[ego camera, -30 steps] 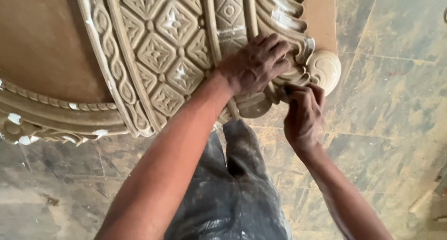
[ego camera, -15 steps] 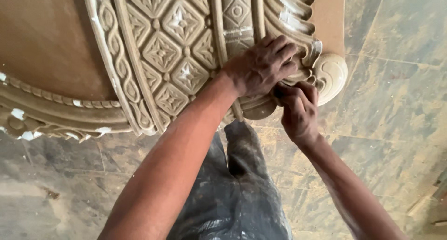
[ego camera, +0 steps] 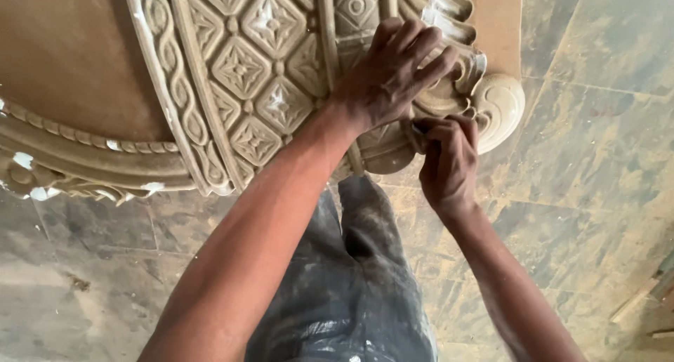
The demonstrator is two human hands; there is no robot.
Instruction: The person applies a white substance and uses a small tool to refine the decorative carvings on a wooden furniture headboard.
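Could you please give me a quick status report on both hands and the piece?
Left hand flat on tan carved wooden panel. Right hand closed beneath, at the scroll edge. Nothing in the way.

Single head camera, looking steeply down, close over carved panel (ego camera: 246, 74) and floor (ego camera: 597, 158).

No packages, labels, signs or screens in view.
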